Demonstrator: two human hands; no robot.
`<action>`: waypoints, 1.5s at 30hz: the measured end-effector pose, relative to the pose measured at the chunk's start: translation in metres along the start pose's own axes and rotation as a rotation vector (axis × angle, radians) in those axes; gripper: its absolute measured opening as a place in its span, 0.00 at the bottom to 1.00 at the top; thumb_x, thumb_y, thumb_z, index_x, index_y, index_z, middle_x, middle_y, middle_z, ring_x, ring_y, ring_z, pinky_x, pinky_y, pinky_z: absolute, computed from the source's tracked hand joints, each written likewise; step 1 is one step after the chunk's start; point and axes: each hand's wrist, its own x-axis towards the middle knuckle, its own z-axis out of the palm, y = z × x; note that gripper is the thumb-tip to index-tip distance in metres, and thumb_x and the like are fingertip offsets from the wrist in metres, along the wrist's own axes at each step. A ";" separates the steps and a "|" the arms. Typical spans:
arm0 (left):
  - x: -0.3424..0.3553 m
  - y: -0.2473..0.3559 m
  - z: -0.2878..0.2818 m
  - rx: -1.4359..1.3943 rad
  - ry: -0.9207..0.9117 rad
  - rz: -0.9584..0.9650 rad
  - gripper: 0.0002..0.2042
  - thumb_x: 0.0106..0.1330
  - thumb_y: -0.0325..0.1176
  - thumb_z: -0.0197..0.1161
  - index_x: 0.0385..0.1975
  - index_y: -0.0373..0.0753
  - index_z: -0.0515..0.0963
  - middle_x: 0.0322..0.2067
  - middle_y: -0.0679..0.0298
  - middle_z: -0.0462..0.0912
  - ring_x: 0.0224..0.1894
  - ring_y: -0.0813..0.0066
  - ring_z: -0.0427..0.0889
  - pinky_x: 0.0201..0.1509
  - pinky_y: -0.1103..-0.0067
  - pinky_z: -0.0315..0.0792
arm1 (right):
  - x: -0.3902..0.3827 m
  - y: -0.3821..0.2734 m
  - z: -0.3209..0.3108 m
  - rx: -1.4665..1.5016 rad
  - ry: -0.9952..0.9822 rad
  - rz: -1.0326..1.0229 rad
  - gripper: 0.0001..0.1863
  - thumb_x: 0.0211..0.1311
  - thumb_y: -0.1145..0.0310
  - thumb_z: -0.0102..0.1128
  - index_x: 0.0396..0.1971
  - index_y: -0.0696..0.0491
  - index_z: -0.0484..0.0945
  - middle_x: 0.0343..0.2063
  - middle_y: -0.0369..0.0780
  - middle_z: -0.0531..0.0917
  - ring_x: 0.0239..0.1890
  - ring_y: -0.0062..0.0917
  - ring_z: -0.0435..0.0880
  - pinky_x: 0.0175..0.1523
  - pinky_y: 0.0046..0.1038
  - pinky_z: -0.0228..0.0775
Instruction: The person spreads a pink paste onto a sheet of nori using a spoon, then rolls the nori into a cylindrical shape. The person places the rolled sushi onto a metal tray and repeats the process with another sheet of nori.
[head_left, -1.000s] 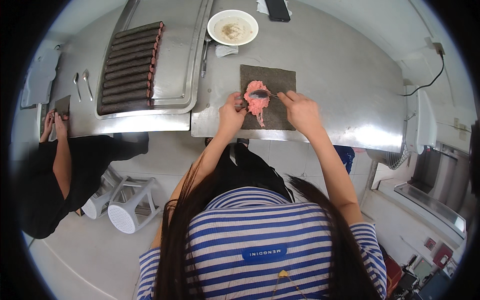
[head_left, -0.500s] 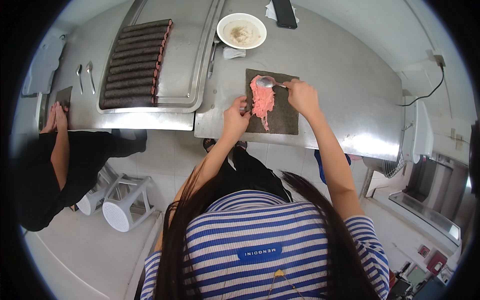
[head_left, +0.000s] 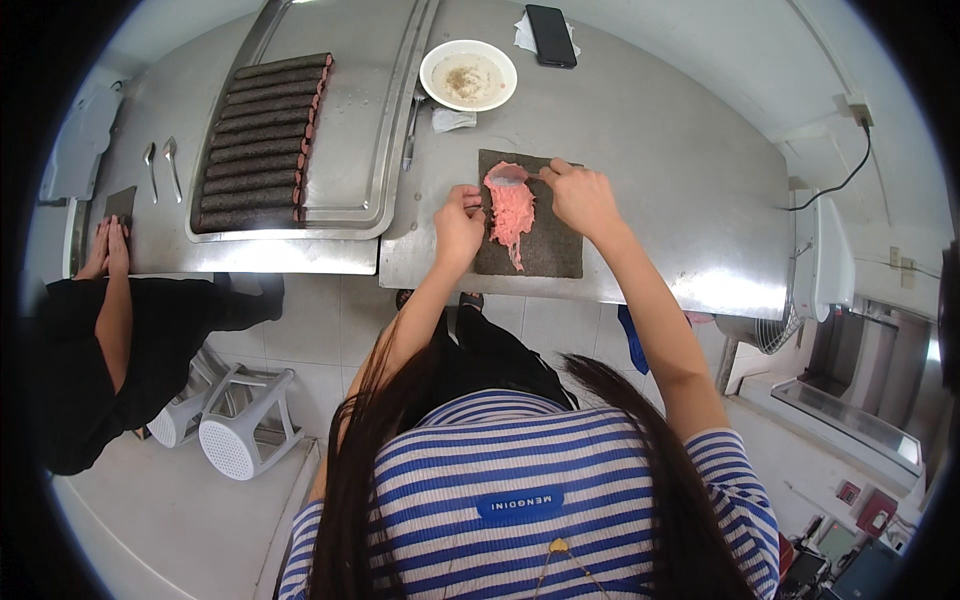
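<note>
My right hand (head_left: pixel 582 198) grips a metal spoon (head_left: pixel 509 174) by its handle. The spoon's bowl lies against the upper part of some pink paste (head_left: pixel 512 210), smeared lengthwise on a dark seaweed sheet (head_left: pixel 555 245). At the sheet's left edge is my left hand (head_left: pixel 460 225), its fingers curled together close to the paste; what sits between its fingertips is too small to make out. The paste tapers to a thin tail toward the near edge of the sheet.
A metal tray (head_left: pixel 375 190) to the left holds several dark rolls (head_left: pixel 255 140) with pink ends. Beyond the sheet are a white bowl (head_left: pixel 468 75) of cloudy liquid, a folded tissue (head_left: pixel 453 120) and a phone (head_left: pixel 551 36). A co-worker's hands (head_left: pixel 108 248) rest at the far left.
The spoon's bowl has shifted a little left over the paste and tilted. My left hand stays beside the sheet's edge. The whole view has shifted slightly.
</note>
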 end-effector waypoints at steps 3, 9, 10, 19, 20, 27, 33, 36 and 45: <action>0.003 -0.010 0.002 -0.025 0.034 0.059 0.16 0.53 0.18 0.58 0.43 0.34 0.75 0.38 0.56 0.84 0.38 0.68 0.84 0.42 0.77 0.77 | 0.011 0.001 0.002 0.054 -0.029 0.038 0.12 0.47 0.74 0.54 0.33 0.52 0.82 0.32 0.43 0.81 0.33 0.38 0.83 0.36 0.38 0.76; 0.005 -0.004 0.002 -0.003 -0.014 0.035 0.16 0.53 0.17 0.58 0.42 0.35 0.77 0.37 0.58 0.84 0.37 0.69 0.84 0.41 0.77 0.77 | 0.013 0.020 0.001 0.228 0.041 0.232 0.12 0.50 0.74 0.51 0.31 0.53 0.84 0.33 0.45 0.81 0.33 0.43 0.82 0.38 0.44 0.74; 0.005 -0.006 0.002 0.016 -0.009 0.055 0.17 0.52 0.17 0.58 0.43 0.35 0.77 0.37 0.57 0.83 0.36 0.68 0.84 0.41 0.77 0.77 | 0.007 0.019 -0.006 0.214 0.043 0.195 0.12 0.51 0.74 0.51 0.32 0.53 0.84 0.32 0.44 0.81 0.33 0.42 0.82 0.37 0.43 0.74; -0.017 -0.010 -0.011 0.116 -0.097 0.191 0.24 0.49 0.12 0.56 0.50 0.36 0.75 0.46 0.53 0.77 0.37 0.65 0.84 0.42 0.77 0.80 | -0.052 0.006 0.001 0.125 0.048 0.038 0.14 0.49 0.76 0.54 0.36 0.51 0.81 0.29 0.38 0.78 0.30 0.36 0.82 0.32 0.37 0.74; -0.017 -0.009 -0.011 0.121 -0.097 0.191 0.25 0.49 0.12 0.56 0.50 0.36 0.75 0.47 0.53 0.77 0.38 0.65 0.84 0.42 0.77 0.80 | -0.047 0.007 0.005 0.112 0.062 0.031 0.14 0.48 0.77 0.54 0.36 0.51 0.81 0.29 0.38 0.78 0.30 0.36 0.82 0.32 0.37 0.74; -0.017 -0.003 -0.010 0.119 -0.086 0.193 0.24 0.49 0.13 0.58 0.50 0.35 0.75 0.46 0.53 0.77 0.37 0.65 0.84 0.41 0.77 0.80 | -0.023 0.019 0.015 0.098 0.103 0.072 0.15 0.47 0.77 0.53 0.37 0.50 0.82 0.30 0.38 0.79 0.30 0.36 0.82 0.32 0.37 0.74; -0.011 -0.013 -0.004 0.146 -0.054 0.228 0.25 0.48 0.14 0.59 0.50 0.36 0.74 0.46 0.53 0.77 0.35 0.65 0.84 0.40 0.77 0.80 | -0.013 0.011 -0.009 0.097 0.169 0.174 0.17 0.48 0.76 0.53 0.39 0.49 0.82 0.31 0.38 0.79 0.30 0.37 0.82 0.34 0.38 0.75; -0.014 -0.009 -0.005 0.136 -0.030 0.219 0.26 0.49 0.14 0.59 0.52 0.36 0.73 0.46 0.52 0.77 0.35 0.65 0.85 0.40 0.76 0.79 | -0.024 0.001 -0.030 0.078 0.047 -0.009 0.15 0.48 0.76 0.53 0.37 0.50 0.81 0.31 0.38 0.79 0.30 0.36 0.82 0.34 0.38 0.75; -0.018 -0.002 -0.004 0.141 -0.033 0.194 0.29 0.48 0.14 0.58 0.56 0.36 0.70 0.51 0.52 0.75 0.34 0.65 0.85 0.39 0.75 0.78 | -0.001 -0.010 0.006 -0.005 0.108 -0.087 0.10 0.47 0.74 0.55 0.31 0.55 0.80 0.30 0.39 0.79 0.29 0.35 0.82 0.31 0.36 0.75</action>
